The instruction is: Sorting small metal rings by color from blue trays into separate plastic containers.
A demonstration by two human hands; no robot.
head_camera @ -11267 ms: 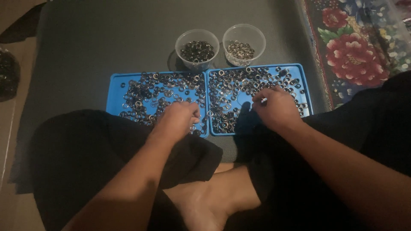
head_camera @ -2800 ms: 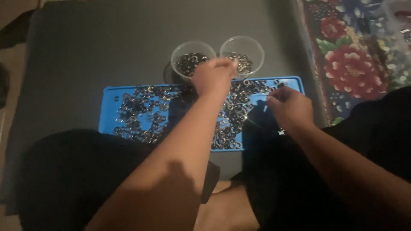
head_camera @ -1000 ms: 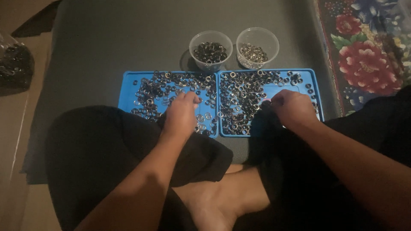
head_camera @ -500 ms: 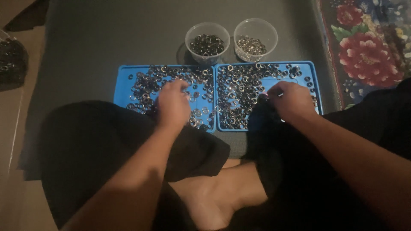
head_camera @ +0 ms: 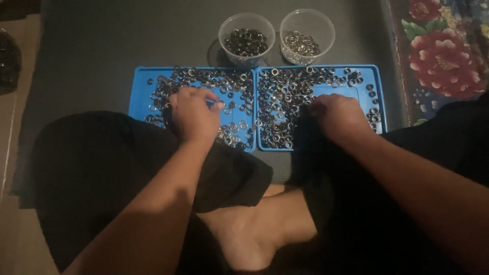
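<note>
A: At the middle of the frame, what are the hands on?

B: The left hand (head_camera: pixel 193 114) lies knuckles up on the left blue tray (head_camera: pixel 138 97), among small metal rings (head_camera: pixel 232 125) scattered over it. Its fingers are curled inward and the thumb and forefinger tips meet toward the right, seemingly pinching something small and pale; what exactly, I cannot tell.

A: And the other?

B: The right hand (head_camera: pixel 338 116) rests on the right blue tray (head_camera: pixel 379 102), just right of centre, fingers bent down into the rings (head_camera: pixel 285 94) there. Whether it grips one is hidden under the knuckles, so I cannot tell.

A: Where do the rings lie?

B: Spread across both trays, thickest along the upper edges and near the seam where the two trays touch side by side. The right tray has a barer patch at its upper right.

A: What is above them?

B: Two clear round cups at the top centre of the frame, just beyond the trays' far edge. The left cup (head_camera: pixel 246 38) holds darker rings, the right cup (head_camera: pixel 307 33) holds paler, silvery ones. The cups stand near each other without touching.

A: And around?

B: Everything sits on a dark grey mat (head_camera: pixel 102 46). A floral rug (head_camera: pixel 443 56) with red flowers fills the upper right. At the far left edge a dark bag (head_camera: pixel 9 58) shows partly. The person's black-clothed legs and a bare foot (head_camera: pixel 254 229) fill the lower frame.
</note>
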